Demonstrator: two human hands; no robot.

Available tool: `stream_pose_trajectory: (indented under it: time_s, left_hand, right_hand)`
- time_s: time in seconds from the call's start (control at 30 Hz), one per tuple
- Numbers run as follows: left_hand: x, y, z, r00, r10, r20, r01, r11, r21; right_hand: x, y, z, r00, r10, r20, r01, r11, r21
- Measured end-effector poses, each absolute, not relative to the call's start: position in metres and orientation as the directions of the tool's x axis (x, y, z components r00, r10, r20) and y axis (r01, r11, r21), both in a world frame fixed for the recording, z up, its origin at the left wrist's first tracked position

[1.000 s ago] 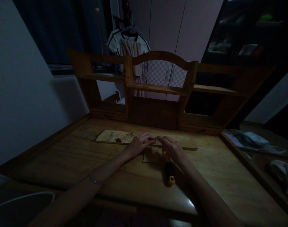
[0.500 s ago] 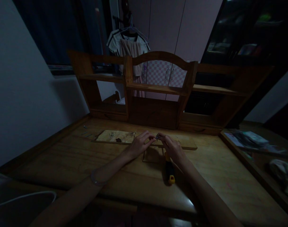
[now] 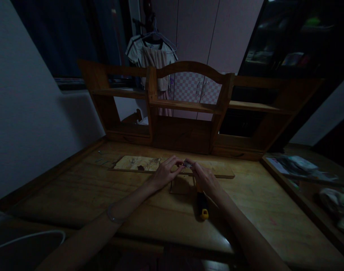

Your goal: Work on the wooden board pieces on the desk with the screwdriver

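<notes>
My left hand and my right hand meet over the middle of a wooden desk. Both pinch a small shiny metal piece between their fingertips; the dim light hides what it is. Under the hands lies a small square wooden piece. A long flat wooden board lies behind them. A black and yellow tool rests on the desk just below my right wrist.
A wooden shelf unit stands at the back of the desk. Clothes hang behind it. A side surface at the right holds papers and cloth. A white cable curves at the lower left. The room is very dark.
The hands lifted the small metal piece slightly and shifted it a little towards the board; the fingers have turned it between them. Nothing else moved.
</notes>
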State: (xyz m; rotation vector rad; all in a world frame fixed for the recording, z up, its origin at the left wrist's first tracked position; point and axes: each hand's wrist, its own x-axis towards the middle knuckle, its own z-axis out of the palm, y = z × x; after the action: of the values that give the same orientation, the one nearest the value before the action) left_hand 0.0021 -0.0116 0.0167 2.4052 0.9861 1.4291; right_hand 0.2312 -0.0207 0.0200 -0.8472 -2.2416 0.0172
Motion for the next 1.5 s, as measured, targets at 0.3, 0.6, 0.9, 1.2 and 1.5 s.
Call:
stream_pose_trajectory:
  time_s: [0.3, 0.6, 0.9, 1.2, 1.5]
  left_hand:
    - [0.001, -0.010, 0.018, 0.335, 0.634, 0.697, 0.501, -0.747, 0.437]
    - [0.001, -0.008, 0.014, 0.366, 0.658, 0.658, 0.577, -0.715, 0.394]
    - [0.002, -0.010, 0.013, 0.402, 0.678, 0.615, 0.567, -0.712, 0.414]
    - [0.001, -0.009, 0.015, 0.372, 0.704, 0.605, 0.562, -0.689, 0.457]
    - [0.002, -0.006, 0.013, 0.345, 0.709, 0.615, 0.551, -0.683, 0.479]
  right_hand:
    - [0.230, -0.018, 0.022, -0.598, 0.483, 0.639, 0.505, 0.847, -0.168]
    - [0.227, -0.014, 0.016, -0.629, 0.487, 0.607, 0.551, 0.829, -0.095]
    - [0.226, -0.015, 0.023, -0.642, 0.493, 0.587, 0.567, 0.821, -0.069]
    - [0.227, -0.016, 0.024, -0.640, 0.512, 0.573, 0.588, 0.806, -0.064]
    - [0.229, -0.013, 0.019, -0.652, 0.515, 0.556, 0.600, 0.799, -0.037]
